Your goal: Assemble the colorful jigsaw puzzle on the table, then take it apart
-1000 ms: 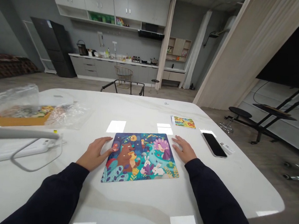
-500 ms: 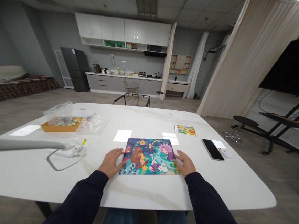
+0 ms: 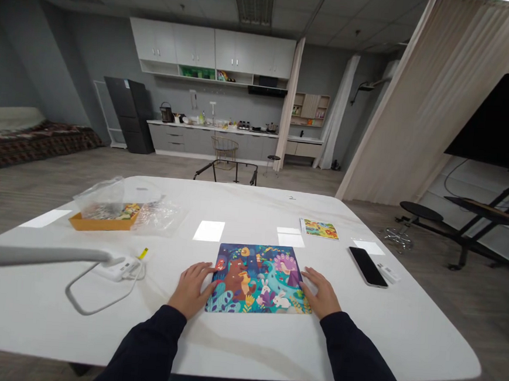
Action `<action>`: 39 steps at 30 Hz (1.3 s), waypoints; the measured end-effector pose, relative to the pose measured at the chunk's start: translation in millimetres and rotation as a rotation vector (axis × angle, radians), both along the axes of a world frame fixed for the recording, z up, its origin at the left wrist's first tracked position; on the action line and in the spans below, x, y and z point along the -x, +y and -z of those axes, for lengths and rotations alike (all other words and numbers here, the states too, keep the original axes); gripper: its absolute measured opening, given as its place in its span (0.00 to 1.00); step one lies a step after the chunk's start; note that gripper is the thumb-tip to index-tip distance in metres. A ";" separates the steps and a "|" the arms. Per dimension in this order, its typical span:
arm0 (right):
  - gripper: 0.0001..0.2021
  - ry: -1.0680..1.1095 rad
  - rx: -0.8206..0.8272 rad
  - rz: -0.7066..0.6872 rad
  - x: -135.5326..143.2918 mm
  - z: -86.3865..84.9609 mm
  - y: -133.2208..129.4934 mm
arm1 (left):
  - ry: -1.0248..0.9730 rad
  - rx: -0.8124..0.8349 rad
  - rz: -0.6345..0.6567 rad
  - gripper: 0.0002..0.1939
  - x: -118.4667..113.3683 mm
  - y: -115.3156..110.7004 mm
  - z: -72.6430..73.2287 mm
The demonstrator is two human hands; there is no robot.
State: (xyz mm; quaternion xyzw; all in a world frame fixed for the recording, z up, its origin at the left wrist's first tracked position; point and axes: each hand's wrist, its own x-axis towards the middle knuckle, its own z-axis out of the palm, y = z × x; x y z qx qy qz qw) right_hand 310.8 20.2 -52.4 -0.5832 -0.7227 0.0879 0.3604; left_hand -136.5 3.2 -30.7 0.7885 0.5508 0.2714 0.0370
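Note:
Flat on the white table lies a rectangular picture board (image 3: 256, 279), showing a bear, a fox, white rabbits and a peacock in dark blue and teal. Whether it has puzzle seams is too fine to tell. My left hand (image 3: 193, 288) rests at its left edge, fingers stretched and thumb apart, touching the border. At the opposite edge, my right hand (image 3: 320, 292) lies with fingers extended and the thumb on or beside the border. Both hands are open and neither grasps the board.
An orange box (image 3: 104, 221) of colourful pieces and clear plastic bags (image 3: 158, 217) lie back left. A grey arm (image 3: 37, 257) and a white charger with cable (image 3: 118, 269) are nearer. To the right are a small picture card (image 3: 319, 229), a phone (image 3: 367, 267) and a white adapter (image 3: 389, 273).
The view has shifted slightly, so the table and board appear a little lower in the picture. Both hands stay at the board's side edges.

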 end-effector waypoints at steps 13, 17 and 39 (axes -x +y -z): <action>0.22 -0.060 0.064 -0.071 3.1 -18.2 98.4 | -0.114 0.125 0.020 0.19 -15.3 117.3 -8.5; 0.19 -0.051 0.111 -0.064 8.8 -16.6 108.4 | -0.180 0.193 0.013 0.17 -17.0 125.0 -11.3; 0.09 0.260 0.214 -0.186 52.6 -35.5 118.6 | -0.246 0.414 0.145 0.23 -49.5 134.4 -32.4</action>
